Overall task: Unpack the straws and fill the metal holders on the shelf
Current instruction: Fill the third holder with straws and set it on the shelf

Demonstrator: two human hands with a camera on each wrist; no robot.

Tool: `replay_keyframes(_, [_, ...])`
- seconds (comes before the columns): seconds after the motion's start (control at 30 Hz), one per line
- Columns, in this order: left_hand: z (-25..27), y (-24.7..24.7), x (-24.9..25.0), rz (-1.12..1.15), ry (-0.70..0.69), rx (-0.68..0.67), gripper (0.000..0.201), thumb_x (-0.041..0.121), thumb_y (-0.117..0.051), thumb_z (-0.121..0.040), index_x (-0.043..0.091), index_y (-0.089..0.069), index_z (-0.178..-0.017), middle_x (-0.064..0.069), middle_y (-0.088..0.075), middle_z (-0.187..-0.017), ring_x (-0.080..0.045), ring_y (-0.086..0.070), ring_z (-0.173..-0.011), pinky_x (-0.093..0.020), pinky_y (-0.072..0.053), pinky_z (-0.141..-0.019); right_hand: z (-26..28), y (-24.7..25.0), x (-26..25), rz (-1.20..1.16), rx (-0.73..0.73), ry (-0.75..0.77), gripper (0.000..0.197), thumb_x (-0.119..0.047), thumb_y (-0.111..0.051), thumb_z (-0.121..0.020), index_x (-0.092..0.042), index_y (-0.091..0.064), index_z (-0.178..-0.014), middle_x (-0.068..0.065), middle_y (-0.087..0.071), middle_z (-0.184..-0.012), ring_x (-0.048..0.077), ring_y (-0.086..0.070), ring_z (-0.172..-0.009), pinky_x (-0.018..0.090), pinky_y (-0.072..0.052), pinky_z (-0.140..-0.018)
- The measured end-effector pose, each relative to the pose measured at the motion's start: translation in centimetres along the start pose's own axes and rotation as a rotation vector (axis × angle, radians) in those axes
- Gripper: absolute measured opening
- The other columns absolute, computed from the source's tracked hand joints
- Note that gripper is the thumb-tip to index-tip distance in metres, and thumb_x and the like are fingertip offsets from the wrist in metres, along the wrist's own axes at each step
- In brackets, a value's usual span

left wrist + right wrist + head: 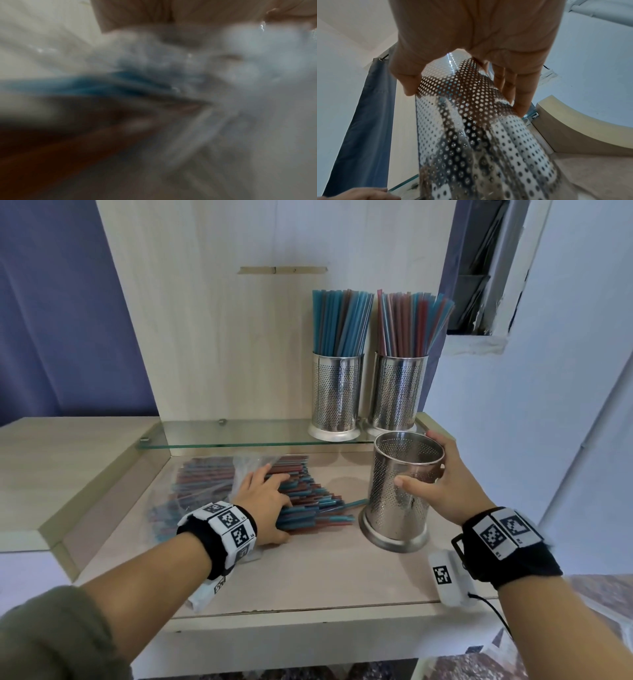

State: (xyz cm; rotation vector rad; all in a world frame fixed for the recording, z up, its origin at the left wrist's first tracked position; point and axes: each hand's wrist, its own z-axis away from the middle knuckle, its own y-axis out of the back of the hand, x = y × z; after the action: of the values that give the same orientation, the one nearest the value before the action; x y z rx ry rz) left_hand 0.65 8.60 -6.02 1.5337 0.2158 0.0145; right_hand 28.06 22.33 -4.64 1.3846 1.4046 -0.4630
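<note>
on the tabletop (pixel 308 577) below the glass shelf (pixel 239 436), at about four o'clock from the middle of my view, my right hand (pixel 448 481) has its grip wrapped round the upper wall of an empty perforated metal holder (pixel 397 498). the thumb lies on the near side, the fingers curl round the far side near the rim, and the holder's base looks tilted slightly toward me, though i cannot tell whether it touches the tabletop. from the right wrist, the same holder (pixel 471 128) fills the picture under my palm (pixel 471 33), thumb on one side and fingers on the other.

at nine o'clock from that holder, my left hand (pixel 263 501) lies on the heap of blue and red straws (pixel 308 508), which spill out of a clear plastic bag (pixel 205 491) lying flat on the tabletop. my fingers spread over the top of the heap and the thumb tucks under its near edge, so the grip is wide and starting to gather a bunch. the left wrist picture is blurred; i make out only blue straws (pixel 85 83) and cloudy plastic.

at twelve o'clock, on the glass shelf, two more holders stand upright and touching: the left holder (pixel 337 395) packed with mostly blue straws, the right holder (pixel 399 392) with mixed red and blue ones.
</note>
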Motion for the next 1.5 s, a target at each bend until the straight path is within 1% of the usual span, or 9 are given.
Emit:
replay_keyframes(0.43, [-0.2, 1.9, -0.1, 0.153, -0.037, 0.078, 0.049, 0.052, -0.060, -0.082, 0.025, -0.057, -0.122, 0.010, -0.041, -0.144, -0.019, -0.016, -0.142, -0.053, -0.001, -0.116, 0.1, 0.0, -0.2, -0.006, -0.004, -0.016, 0.091, -0.010, -0.083, -0.072, -0.019, -0.029, -0.144, -0.027, -0.046, -0.112, -0.012, -0.051, -0.098, 0.001, -0.040, -0.077])
replay_keyframes(0.53, [-0.5, 3.3, 0.6, 0.134, -0.025, 0.098, 0.030, 0.049, -0.056, -0.085, 0.024, -0.058, -0.102, 0.007, -0.057, -0.110, -0.017, -0.044, -0.119, -0.053, -0.006, -0.113, 0.2, 0.0, -0.4, -0.004, -0.006, -0.023, 0.092, -0.012, -0.083, -0.072, -0.019, -0.028, -0.145, -0.022, -0.048, -0.114, -0.006, -0.053, -0.100, 0.007, -0.039, -0.082])
replay_keyframes(0.63, [-0.8, 4.3, 0.9, 0.237, -0.013, 0.160, 0.020, 0.044, -0.054, -0.089, 0.025, -0.047, -0.091, 0.011, -0.053, -0.085, -0.016, -0.048, -0.088, -0.044, -0.020, -0.110, 0.4, -0.1, -0.6, -0.007, -0.009, -0.030, 0.094, -0.014, -0.084, -0.072, -0.018, -0.026, -0.146, -0.008, -0.050, -0.123, 0.009, -0.055, -0.108, 0.020, -0.040, -0.093])
replay_keyframes(0.73, [-1.0, 5.1, 1.3, 0.403, -0.032, 0.253, 0.019, 0.038, -0.058, -0.090, 0.026, -0.044, -0.093, 0.015, -0.046, -0.073, -0.016, -0.047, -0.076, -0.031, -0.035, -0.082, 0.5, -0.1, -0.8, -0.016, -0.007, -0.035, 0.095, -0.015, -0.084, -0.072, -0.018, -0.025, -0.147, -0.007, -0.049, -0.124, 0.012, -0.054, -0.112, 0.023, -0.039, -0.095])
replay_keyframes(0.83, [-1.5, 5.7, 1.4, 0.534, -0.044, 0.269, 0.018, 0.033, -0.063, -0.088, 0.022, -0.052, -0.096, 0.008, -0.054, -0.076, -0.021, -0.055, -0.077, -0.031, -0.041, -0.070, 0.6, -0.2, -1.0, -0.019, -0.013, -0.038, 0.094, -0.015, -0.084, -0.073, -0.019, -0.025, -0.146, -0.017, -0.050, -0.116, -0.003, -0.055, -0.102, 0.010, -0.040, -0.085])
replay_keyframes(0.97, [-1.6, 6.3, 1.5, 0.712, -0.113, 0.229, 0.023, 0.030, -0.067, -0.088, 0.023, -0.059, -0.109, 0.003, -0.065, -0.094, -0.015, -0.061, -0.086, -0.026, -0.049, -0.079, 0.8, -0.3, -1.2, -0.027, -0.017, -0.051, 0.096, -0.015, -0.083, -0.073, -0.019, -0.023, -0.148, -0.020, -0.048, -0.113, -0.013, -0.051, -0.094, 0.004, -0.039, -0.076])
replay_keyframes(1.1, [-0.9, 7.5, 1.9, 0.823, -0.209, 0.222, 0.019, 0.025, -0.066, -0.090, 0.035, -0.051, -0.085, 0.017, -0.056, -0.076, 0.004, -0.053, -0.068, -0.012, -0.040, -0.065, 1.0, -0.2, -1.3, -0.023, -0.025, -0.060, 0.100, -0.021, -0.084, -0.072, -0.019, -0.021, -0.149, -0.016, -0.047, -0.117, -0.003, -0.052, -0.101, 0.013, -0.039, -0.087])
replay_keyframes(1.37, [0.0, 9.1, 1.5, 1.009, -0.209, 0.366, 0.010, 0.029, -0.061, -0.092, 0.020, -0.057, -0.096, -0.002, -0.067, -0.086, -0.017, -0.066, -0.085, -0.027, -0.052, -0.080, 1.4, -0.2, -2.1, -0.010, -0.057, -0.070, 0.103, -0.023, -0.083, -0.073, -0.018, -0.016, -0.151, -0.010, -0.044, -0.126, 0.009, -0.049, -0.112, 0.022, -0.037, -0.094])
replay_keyframes(1.5, [0.4, 8.9, 1.7, 1.048, -0.169, 0.450, 0.005, 0.024, -0.059, -0.094, 0.020, -0.056, -0.093, 0.003, -0.063, -0.082, -0.011, -0.061, -0.078, -0.015, -0.048, -0.070, 1.3, -0.2, -2.0, 0.012, -0.080, -0.079, 0.107, -0.028, -0.082, -0.072, -0.017, -0.012, -0.152, -0.010, -0.043, -0.128, 0.008, -0.048, -0.116, 0.023, -0.037, -0.098])
